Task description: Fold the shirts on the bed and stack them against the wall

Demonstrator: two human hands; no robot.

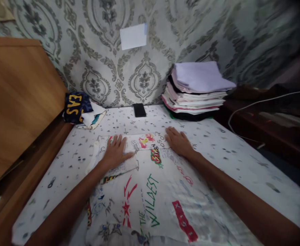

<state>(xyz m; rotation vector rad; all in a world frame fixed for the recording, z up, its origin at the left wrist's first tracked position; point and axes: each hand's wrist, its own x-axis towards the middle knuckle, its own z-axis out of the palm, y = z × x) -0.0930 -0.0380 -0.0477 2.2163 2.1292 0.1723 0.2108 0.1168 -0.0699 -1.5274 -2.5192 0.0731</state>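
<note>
A white garment (144,191) printed with colourful words and drawings lies spread on the patterned white sheet. Its left part is folded inward, with a sleeve lying across the top. My left hand (116,152) rests flat on that folded part, fingers spread. At the garment's upper right edge, my right hand (178,140) lies palm down with its fingers apart. Neither hand grips anything.
A tall stack of folded clothes (196,92) stands at the back right. A black wallet-like object (139,110) lies near the wall. Dark folded clothing (76,107) sits back left, beside a wooden panel (19,95). A white cable (257,102) hangs at right.
</note>
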